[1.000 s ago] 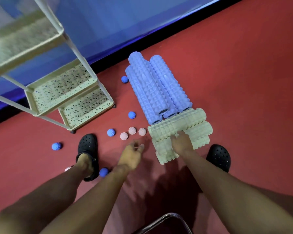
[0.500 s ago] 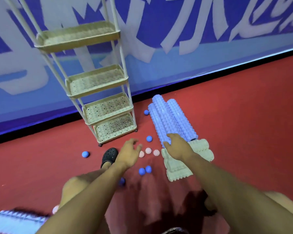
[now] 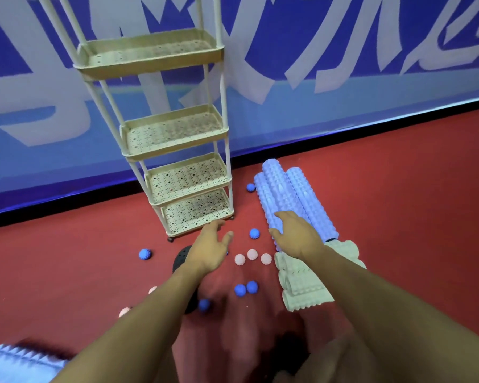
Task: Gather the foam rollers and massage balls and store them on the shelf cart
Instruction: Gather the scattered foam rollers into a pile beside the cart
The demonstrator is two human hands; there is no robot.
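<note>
A cream shelf cart [image 3: 177,153] with several perforated, bare tiers stands against the wall. Right of it, blue foam rollers [image 3: 307,200] lie stacked on the red floor, with cream foam rollers [image 3: 302,283] in front of them. Three pink massage balls [image 3: 252,257] sit in a cluster, and blue massage balls [image 3: 245,288] lie scattered around. My left hand [image 3: 209,248] hovers with fingers spread, holding nothing, near the cart's foot. My right hand [image 3: 297,236] is spread over the near end of the blue rollers, holding nothing.
A blue and white banner wall [image 3: 343,78] runs behind the cart. A black clog [image 3: 181,258] is on my foot under my left hand. Another blue roller [image 3: 20,366] lies at the lower left corner. Pink balls [image 3: 123,312] lie by my left forearm.
The view has risen, showing the whole cart. My right hand has left the cream rollers and moved up over the blue rollers. My left hand has lifted towards the cart's foot.
</note>
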